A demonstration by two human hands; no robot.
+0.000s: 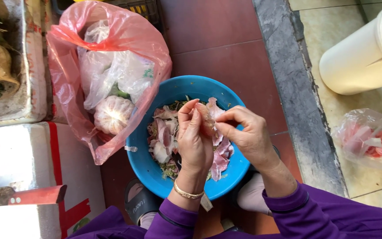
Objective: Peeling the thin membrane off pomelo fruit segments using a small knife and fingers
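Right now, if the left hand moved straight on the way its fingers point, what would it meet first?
The left hand points up the picture. Past the garlic clove it already pinches with the right hand, it would likely meet the far rim of the blue bowl. Depth is unclear; it may pass above it.

bowl [149, 170]: smooth blue plastic | bag [67, 66]: thin glossy pink plastic | floor [217, 40]: matt red tile

Floor of dark red square tiles [217, 40], bordered on one side by a grey stone kerb [297, 88] with pale tiled paving [332, 115] beyond. On the red tiles: round blue plastic basin [144, 166], open pink plastic bag [124, 31], white foam boxes [18, 155]. On the paving: cream plastic bucket [359, 62], clear plastic bag with red contents [368, 139].
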